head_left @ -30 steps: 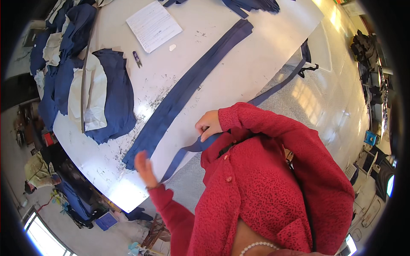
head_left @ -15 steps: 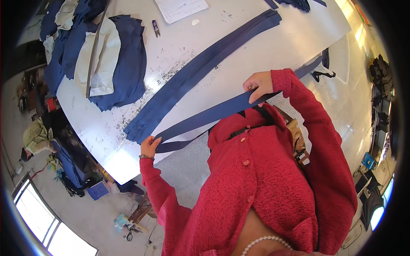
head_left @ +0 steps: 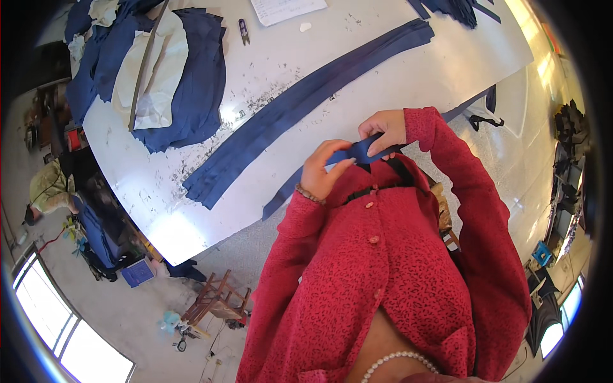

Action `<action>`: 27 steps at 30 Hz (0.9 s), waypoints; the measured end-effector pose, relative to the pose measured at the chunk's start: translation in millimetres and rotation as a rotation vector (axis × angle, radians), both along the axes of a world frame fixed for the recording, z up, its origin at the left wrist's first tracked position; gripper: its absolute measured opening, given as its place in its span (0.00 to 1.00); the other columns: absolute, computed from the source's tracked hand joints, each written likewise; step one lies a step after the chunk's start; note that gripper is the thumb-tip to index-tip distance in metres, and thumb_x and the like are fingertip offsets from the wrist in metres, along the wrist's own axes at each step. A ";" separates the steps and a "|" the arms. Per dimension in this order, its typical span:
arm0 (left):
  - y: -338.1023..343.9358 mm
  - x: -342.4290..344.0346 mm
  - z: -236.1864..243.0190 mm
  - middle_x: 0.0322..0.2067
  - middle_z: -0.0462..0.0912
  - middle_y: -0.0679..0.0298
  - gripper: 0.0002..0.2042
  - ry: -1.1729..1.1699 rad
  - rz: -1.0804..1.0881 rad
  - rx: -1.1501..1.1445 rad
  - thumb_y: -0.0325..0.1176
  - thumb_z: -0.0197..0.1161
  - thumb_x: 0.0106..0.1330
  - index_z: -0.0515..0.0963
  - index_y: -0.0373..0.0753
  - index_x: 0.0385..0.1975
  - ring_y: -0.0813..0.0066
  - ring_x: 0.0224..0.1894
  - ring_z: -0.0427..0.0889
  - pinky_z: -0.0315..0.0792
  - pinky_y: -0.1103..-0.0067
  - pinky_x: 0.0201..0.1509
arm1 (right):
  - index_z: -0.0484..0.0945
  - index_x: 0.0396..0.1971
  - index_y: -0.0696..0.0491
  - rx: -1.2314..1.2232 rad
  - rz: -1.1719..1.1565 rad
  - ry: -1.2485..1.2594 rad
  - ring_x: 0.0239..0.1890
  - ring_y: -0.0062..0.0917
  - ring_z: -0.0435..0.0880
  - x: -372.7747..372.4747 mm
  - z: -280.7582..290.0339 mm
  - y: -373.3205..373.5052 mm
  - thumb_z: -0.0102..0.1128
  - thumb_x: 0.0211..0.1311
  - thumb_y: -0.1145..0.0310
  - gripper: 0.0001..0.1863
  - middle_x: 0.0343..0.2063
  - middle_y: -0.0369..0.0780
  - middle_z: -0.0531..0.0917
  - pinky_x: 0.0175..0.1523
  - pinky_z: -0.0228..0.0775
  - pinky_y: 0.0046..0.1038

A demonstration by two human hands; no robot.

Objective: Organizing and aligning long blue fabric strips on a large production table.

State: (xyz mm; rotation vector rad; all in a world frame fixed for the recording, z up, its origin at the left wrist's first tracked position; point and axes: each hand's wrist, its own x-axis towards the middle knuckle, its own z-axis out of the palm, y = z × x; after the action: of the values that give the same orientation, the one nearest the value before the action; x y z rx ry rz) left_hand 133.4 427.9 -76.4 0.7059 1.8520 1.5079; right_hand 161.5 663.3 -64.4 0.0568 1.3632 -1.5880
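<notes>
A long navy fabric strip (head_left: pixel 362 150) is stretched between my two hands over the near edge of the table. My right hand (head_left: pixel 388 129) pinches it between thumb and fingers. Close on its left, my left hand (head_left: pixel 324 171) has its thumb and fingers at the strip's two edges, curled round it. One end of the strip hangs down to the left past my left wrist; beyond my right hand, navy cloth runs on behind the sleeve toward the right. A flat stack of long navy strips (head_left: pixel 287 118) lies diagonally on the white table (head_left: pixel 147 198) ahead.
Navy cut pieces (head_left: pixel 203 76) are piled at the far left, with a pale paper pattern (head_left: pixel 167 67) and a long thin bar on top. Thread snips (head_left: pixel 244 32) and a written sheet (head_left: pixel 287 9) lie farther back. A person (head_left: pixel 48 185) bends over at the left.
My left hand has moved right and up along the strip, close to my right hand, leaving the strip's left end hanging. The right hand has hardly moved. The view has shifted slightly.
</notes>
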 end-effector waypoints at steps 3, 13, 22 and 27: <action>10.1 4.5 -4.4 0.36 0.77 0.61 0.14 -0.022 -0.067 0.003 0.26 0.63 0.51 0.74 0.35 0.38 0.72 0.40 0.75 0.66 0.80 0.46 | 0.71 0.30 0.58 -0.010 0.013 0.009 0.19 0.18 0.77 -3.0 1.7 1.0 0.59 0.53 0.67 0.11 0.19 0.39 0.78 0.24 0.69 0.19; 17.6 3.6 -15.2 0.29 0.71 0.62 0.11 0.308 -0.004 0.002 0.29 0.66 0.44 0.73 0.38 0.26 0.64 0.35 0.71 0.66 0.75 0.38 | 0.71 0.30 0.58 0.019 0.029 0.014 0.18 0.19 0.76 -0.9 -0.8 -2.1 0.59 0.53 0.67 0.11 0.18 0.39 0.78 0.24 0.68 0.20; 19.3 16.7 -20.6 0.14 0.69 0.66 0.10 -0.008 0.072 -0.252 0.30 0.67 0.48 0.70 0.37 0.22 0.80 0.18 0.68 0.64 0.82 0.23 | 0.72 0.30 0.58 0.226 0.092 0.150 0.19 0.19 0.78 -4.9 4.0 -9.1 0.59 0.52 0.67 0.10 0.18 0.39 0.79 0.25 0.68 0.21; 13.8 12.8 -24.3 0.12 0.67 0.66 0.12 -0.144 0.014 -0.256 0.34 0.67 0.48 0.70 0.36 0.20 0.82 0.15 0.62 0.61 0.81 0.20 | 0.72 0.29 0.56 0.350 0.174 0.336 0.19 0.22 0.79 -2.0 1.5 -12.6 0.60 0.50 0.66 0.11 0.19 0.39 0.81 0.27 0.69 0.24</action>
State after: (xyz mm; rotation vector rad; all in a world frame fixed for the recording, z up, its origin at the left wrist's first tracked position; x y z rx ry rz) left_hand 146.2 441.7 -100.7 0.4526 1.8973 1.2648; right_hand 159.5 650.8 -62.9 -0.1203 1.8458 -1.2366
